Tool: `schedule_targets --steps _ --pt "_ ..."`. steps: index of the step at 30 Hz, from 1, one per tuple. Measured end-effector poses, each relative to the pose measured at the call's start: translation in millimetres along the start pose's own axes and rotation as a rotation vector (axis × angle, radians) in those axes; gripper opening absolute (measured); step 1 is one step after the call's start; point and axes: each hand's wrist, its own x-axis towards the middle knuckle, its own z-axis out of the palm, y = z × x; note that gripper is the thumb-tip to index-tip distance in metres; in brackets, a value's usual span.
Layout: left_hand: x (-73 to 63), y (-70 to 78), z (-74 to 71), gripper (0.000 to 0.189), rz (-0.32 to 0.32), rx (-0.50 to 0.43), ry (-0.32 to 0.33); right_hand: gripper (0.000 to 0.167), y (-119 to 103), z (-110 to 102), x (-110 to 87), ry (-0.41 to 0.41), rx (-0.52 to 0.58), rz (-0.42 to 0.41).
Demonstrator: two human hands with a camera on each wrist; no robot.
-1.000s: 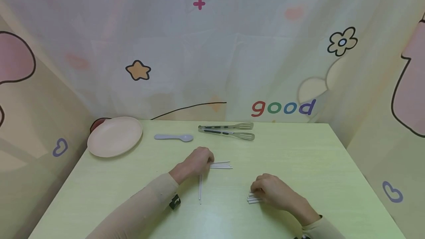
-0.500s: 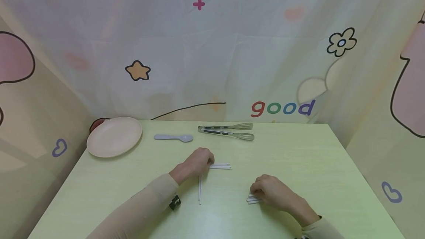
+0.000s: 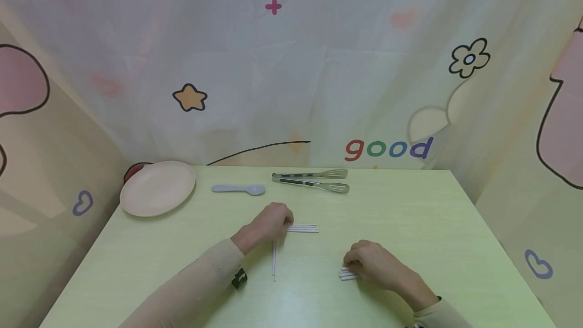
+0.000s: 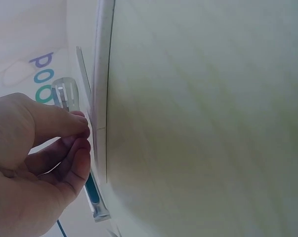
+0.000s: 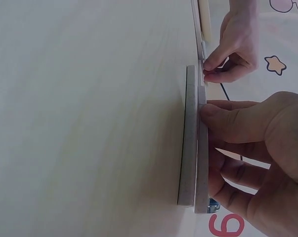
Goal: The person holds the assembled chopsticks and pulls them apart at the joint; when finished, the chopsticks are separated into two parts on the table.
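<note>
In the head view my left hand [image 3: 268, 221] pinches the left end of a row of thin white sticks [image 3: 303, 228] that lie side by side on the table; its curled fingers hide that end. Two more thin sticks [image 3: 274, 259] stretch toward the near edge just below this hand. My right hand [image 3: 375, 264], farther right and nearer, grips one of several white sticks [image 3: 348, 276]. In the right wrist view its thumb [image 5: 215, 116] presses one stick [image 5: 202, 163], while another stick [image 5: 188, 138] lies alongside. The left wrist view has fingertips against a white stick [image 4: 103, 74].
A pale round plate [image 3: 157, 189] is at the far left of the yellow-green table [image 3: 410, 216]. Beside it lie a lilac spoon [image 3: 238, 189] and metal tongs [image 3: 311, 181] with slotted ends, near the back edge. A printed curtain [image 3: 291, 90] hangs behind.
The uppermost stick by my left hand, slightly angled a second ago, now lies parallel to the others. Both hands have stayed almost in place.
</note>
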Motion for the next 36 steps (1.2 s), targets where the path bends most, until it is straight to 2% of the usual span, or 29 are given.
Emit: schedule_targets --steps 7,18,23,29,36 --pt "-1.5 -1.7 -1.0 0.017 0.027 0.01 0.022 0.015 0.1 -0.2 1.1 -0.002 -0.004 -0.003" --pt "-6.3 -0.3 -4.0 0.017 -0.011 -0.015 0.007 0.016 0.0 1.0 1.3 0.013 -0.009 -0.01" --pt "-14.0 -0.9 -6.9 0.016 -0.025 -0.031 0.013 0.016 0.1 1.2 2.5 -0.004 -0.007 0.0" --pt "-26.1 -3.1 -9.1 0.015 -0.025 -0.008 0.036 0.014 -0.3 0.2 3.8 -0.029 -0.008 0.022" --pt "-36.4 -3.1 -9.8 0.015 -0.046 -0.052 0.029 0.015 -0.6 -0.1 4.2 -0.042 0.005 0.029"
